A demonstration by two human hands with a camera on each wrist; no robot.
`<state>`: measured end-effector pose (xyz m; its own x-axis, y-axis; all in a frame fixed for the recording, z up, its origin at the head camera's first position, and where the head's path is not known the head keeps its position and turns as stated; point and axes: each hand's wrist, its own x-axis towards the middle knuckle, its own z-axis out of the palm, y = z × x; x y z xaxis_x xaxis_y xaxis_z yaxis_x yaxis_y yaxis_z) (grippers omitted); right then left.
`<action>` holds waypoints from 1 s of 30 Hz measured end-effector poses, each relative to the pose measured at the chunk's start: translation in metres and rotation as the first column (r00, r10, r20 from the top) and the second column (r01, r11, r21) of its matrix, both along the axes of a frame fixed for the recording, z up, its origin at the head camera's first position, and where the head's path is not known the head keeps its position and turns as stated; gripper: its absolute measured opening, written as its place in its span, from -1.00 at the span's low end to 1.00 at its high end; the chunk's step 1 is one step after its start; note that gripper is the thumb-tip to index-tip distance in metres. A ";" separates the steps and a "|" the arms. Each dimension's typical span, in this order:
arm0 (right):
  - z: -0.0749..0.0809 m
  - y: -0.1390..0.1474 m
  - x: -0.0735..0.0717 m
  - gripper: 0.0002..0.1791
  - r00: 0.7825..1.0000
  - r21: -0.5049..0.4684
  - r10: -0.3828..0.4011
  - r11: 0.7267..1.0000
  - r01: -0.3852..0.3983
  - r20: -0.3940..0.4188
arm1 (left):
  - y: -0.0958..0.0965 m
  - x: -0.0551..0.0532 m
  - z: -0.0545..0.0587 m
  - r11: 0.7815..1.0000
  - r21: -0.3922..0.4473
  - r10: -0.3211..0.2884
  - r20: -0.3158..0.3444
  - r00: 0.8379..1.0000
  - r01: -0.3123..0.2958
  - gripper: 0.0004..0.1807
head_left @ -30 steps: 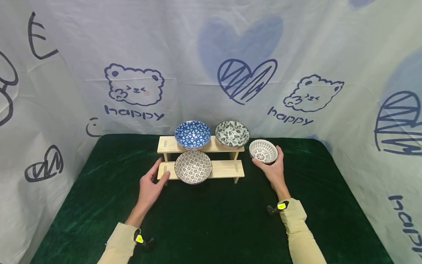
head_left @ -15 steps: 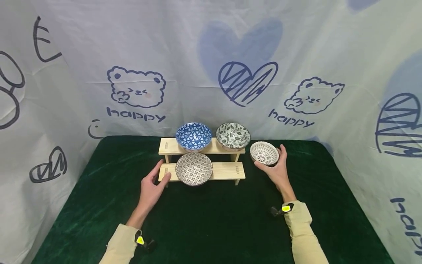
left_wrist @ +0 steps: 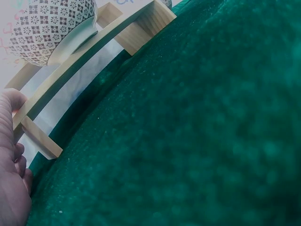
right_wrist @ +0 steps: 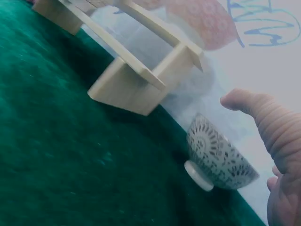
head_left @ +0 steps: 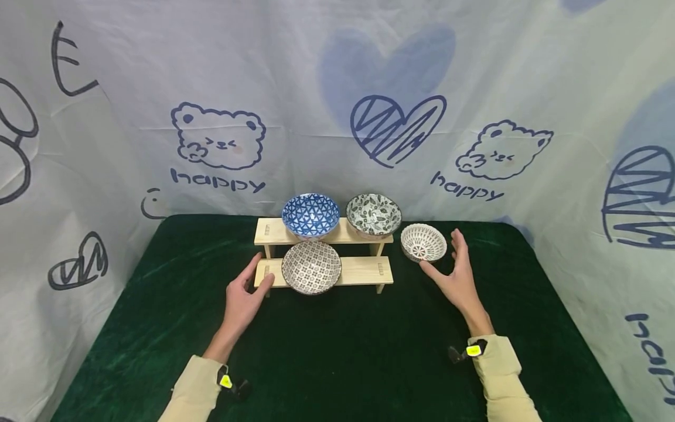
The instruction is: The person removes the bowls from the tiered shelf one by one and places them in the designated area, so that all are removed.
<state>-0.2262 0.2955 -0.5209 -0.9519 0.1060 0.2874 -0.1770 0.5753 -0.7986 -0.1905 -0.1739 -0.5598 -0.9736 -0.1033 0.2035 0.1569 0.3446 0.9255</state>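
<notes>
My left hand (head_left: 242,300) holds the left end of a two-step wooden stand (head_left: 364,270), thumb at the lower step's front edge and fingers behind. On that lower step sits a bowl with a brown lattice pattern (head_left: 312,267). A small white bowl with dark petal marks (head_left: 423,242) stands upright on the cloth, right of the stand. Beside it my right hand (head_left: 463,284) has thumb and fingers spread apart, gripping nothing. The right wrist view shows a gap between the thumb (right_wrist: 240,100) and this small bowl (right_wrist: 218,157).
On the upper step stand a blue triangle-patterned bowl (head_left: 310,215) at left and a green leaf-patterned bowl (head_left: 374,215) at right. Dark green cloth (head_left: 337,351) covers the table. Behind hangs a pale curtain (head_left: 300,158) with printed bears and hearts.
My right hand has let go of the small white bowl and moved back to the right, its fingers spreading. The bowl stays beside the stand. My left hand has stayed at the stand's end.
</notes>
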 end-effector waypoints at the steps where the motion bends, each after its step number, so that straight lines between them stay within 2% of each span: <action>1: 0.002 -0.001 0.003 0.21 1.000 0.007 0.008 1.000 -0.008 -0.009 | 0.000 0.000 0.000 1.000 0.001 -0.001 0.001 1.000 0.001 -0.31; 6: 0.010 -0.012 0.016 0.17 0.997 -0.016 0.065 0.998 -0.066 -0.040 | 0.000 0.000 0.000 1.000 0.002 0.002 0.009 1.000 -0.002 -0.31; 13: 0.013 -0.034 0.030 0.12 0.986 -0.117 0.162 0.979 -0.166 -0.047 | 0.000 0.000 -0.001 1.000 0.003 0.000 0.009 1.000 0.000 -0.31; 19: 0.012 -0.052 0.041 0.01 0.967 -0.180 0.250 0.950 -0.255 -0.052 | 0.000 -0.001 -0.002 1.000 0.002 0.002 -0.007 1.000 -0.002 -0.32; 26: 0.011 -0.073 0.045 0.03 0.931 -0.238 0.351 0.900 -0.366 -0.103 | 0.000 -0.001 -0.002 1.000 0.002 -0.002 -0.015 1.000 0.002 -0.32; 30: 0.011 -0.082 0.046 0.04 0.908 -0.255 0.404 0.872 -0.418 -0.107 | 0.000 -0.001 -0.001 1.000 -0.001 0.001 -0.007 1.000 -0.001 -0.32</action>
<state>-0.1806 0.2131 -0.5100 -0.9119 -0.2130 0.3509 -0.3934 0.2096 -0.8952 -0.1910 -0.1741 -0.5610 -0.9721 -0.1041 0.2104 0.1630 0.3454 0.9242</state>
